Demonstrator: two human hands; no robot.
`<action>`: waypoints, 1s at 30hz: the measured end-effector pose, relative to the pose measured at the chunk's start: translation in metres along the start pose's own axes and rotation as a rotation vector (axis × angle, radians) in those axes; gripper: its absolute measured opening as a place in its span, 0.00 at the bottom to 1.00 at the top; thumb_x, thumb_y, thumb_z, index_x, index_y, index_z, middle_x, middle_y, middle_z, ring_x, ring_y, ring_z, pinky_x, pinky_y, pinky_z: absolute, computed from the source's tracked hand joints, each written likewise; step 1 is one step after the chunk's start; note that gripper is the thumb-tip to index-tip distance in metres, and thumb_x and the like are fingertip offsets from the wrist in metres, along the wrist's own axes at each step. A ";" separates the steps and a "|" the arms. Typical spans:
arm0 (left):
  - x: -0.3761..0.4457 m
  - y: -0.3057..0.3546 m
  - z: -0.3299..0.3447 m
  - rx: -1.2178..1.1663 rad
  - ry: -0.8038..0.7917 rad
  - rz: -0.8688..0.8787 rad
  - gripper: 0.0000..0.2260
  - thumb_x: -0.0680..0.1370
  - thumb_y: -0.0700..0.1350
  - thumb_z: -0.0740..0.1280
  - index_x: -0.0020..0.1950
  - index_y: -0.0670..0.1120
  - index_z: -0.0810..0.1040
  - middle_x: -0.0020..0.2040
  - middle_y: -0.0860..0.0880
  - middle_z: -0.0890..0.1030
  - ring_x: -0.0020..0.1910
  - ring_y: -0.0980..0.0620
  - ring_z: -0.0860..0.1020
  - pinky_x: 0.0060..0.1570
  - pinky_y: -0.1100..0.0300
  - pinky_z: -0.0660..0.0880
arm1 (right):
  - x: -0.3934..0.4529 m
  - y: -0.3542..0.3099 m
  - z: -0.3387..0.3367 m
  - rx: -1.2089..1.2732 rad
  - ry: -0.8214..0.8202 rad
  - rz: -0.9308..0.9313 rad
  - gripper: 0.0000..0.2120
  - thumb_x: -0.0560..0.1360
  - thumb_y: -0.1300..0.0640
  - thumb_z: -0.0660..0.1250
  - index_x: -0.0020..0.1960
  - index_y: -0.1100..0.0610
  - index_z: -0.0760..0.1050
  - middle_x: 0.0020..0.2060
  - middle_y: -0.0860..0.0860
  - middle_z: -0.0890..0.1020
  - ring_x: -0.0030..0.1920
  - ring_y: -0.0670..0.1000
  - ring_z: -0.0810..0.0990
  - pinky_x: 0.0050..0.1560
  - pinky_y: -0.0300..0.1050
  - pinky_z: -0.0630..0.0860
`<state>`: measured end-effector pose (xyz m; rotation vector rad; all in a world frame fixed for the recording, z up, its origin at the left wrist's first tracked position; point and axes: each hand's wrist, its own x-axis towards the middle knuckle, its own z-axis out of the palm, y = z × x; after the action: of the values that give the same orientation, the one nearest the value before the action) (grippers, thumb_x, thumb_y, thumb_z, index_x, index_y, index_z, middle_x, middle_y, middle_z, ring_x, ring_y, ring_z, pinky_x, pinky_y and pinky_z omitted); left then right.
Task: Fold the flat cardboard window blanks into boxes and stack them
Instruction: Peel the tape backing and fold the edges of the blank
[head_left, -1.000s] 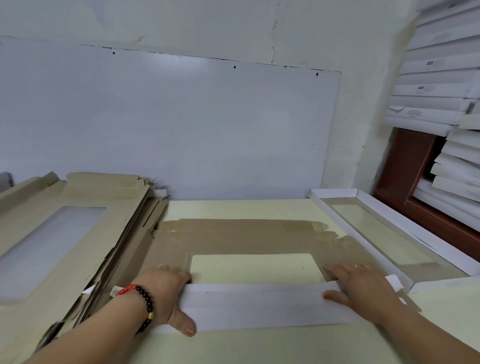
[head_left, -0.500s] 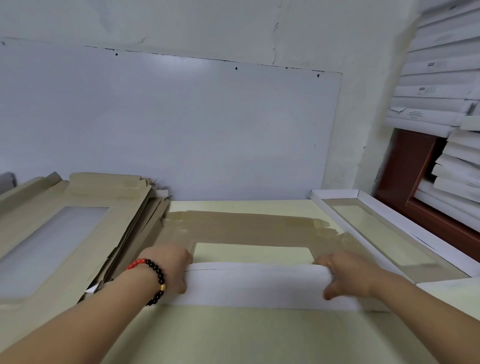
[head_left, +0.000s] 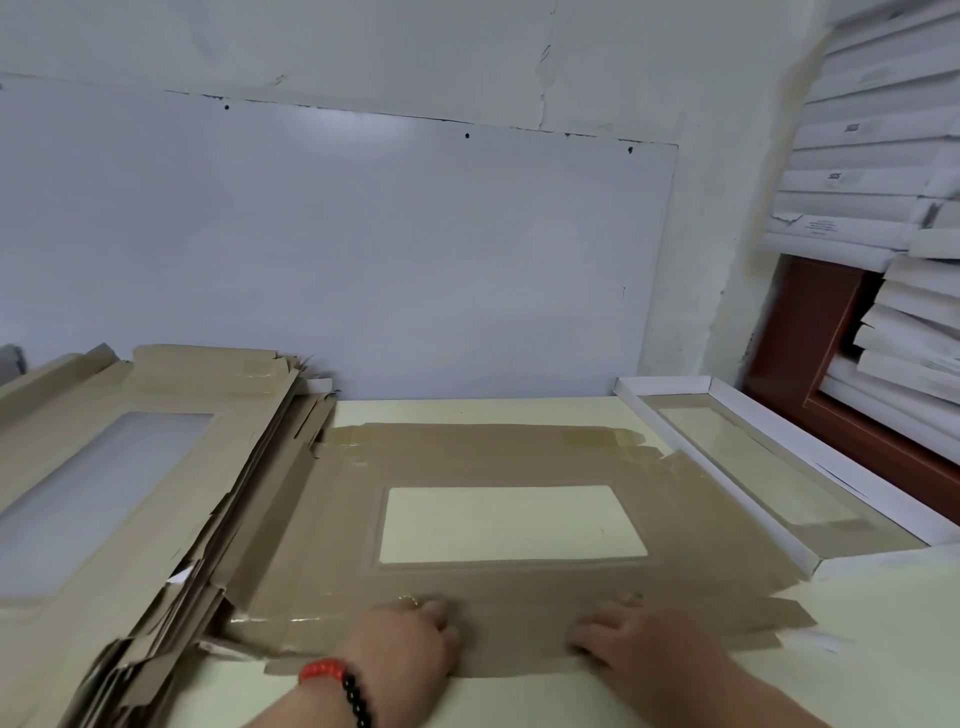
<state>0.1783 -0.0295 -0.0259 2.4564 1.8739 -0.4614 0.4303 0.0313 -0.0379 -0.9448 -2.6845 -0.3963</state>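
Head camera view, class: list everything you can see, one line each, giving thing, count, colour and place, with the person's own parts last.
Flat window blank: one, brown, centre of table.
Pile of blanks: one pile, tan, left, tilted.
Folded window box: one, white-rimmed, right of blank.
Stacked boxes: many, white, far right.
Table: one, pale yellow.
Wall panel: one, whitish, behind table.
Left hand: bead bracelet on wrist, on blank's near edge.
Right hand: on blank's near edge.

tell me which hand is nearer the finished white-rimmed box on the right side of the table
Right. The right hand rests on the flat blank's near edge, closer to the white-rimmed box. The left hand presses the same edge further left, nearer the stack of blanks.
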 end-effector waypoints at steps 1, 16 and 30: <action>0.002 0.007 0.002 0.000 0.020 0.001 0.15 0.82 0.45 0.52 0.66 0.42 0.69 0.69 0.42 0.67 0.67 0.44 0.67 0.63 0.48 0.68 | 0.001 -0.010 0.008 0.034 0.060 -0.008 0.15 0.51 0.44 0.82 0.35 0.42 0.82 0.33 0.37 0.81 0.28 0.42 0.78 0.26 0.31 0.74; -0.035 -0.029 0.030 -0.281 0.373 -0.088 0.17 0.81 0.52 0.56 0.70 0.64 0.65 0.73 0.66 0.62 0.69 0.59 0.67 0.65 0.65 0.65 | -0.025 0.011 0.007 0.100 0.090 -0.068 0.20 0.51 0.57 0.81 0.41 0.44 0.85 0.41 0.39 0.85 0.39 0.36 0.83 0.40 0.31 0.78; -0.049 -0.078 0.017 -0.289 0.297 -0.311 0.21 0.74 0.72 0.53 0.37 0.58 0.72 0.39 0.56 0.80 0.48 0.54 0.79 0.37 0.65 0.67 | -0.054 0.081 -0.027 0.186 -0.177 0.431 0.14 0.72 0.32 0.62 0.53 0.35 0.76 0.43 0.29 0.79 0.46 0.33 0.77 0.43 0.28 0.71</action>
<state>0.0887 -0.0573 -0.0173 2.1481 2.2577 0.1781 0.5269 0.0521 -0.0181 -1.5092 -2.5071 0.0295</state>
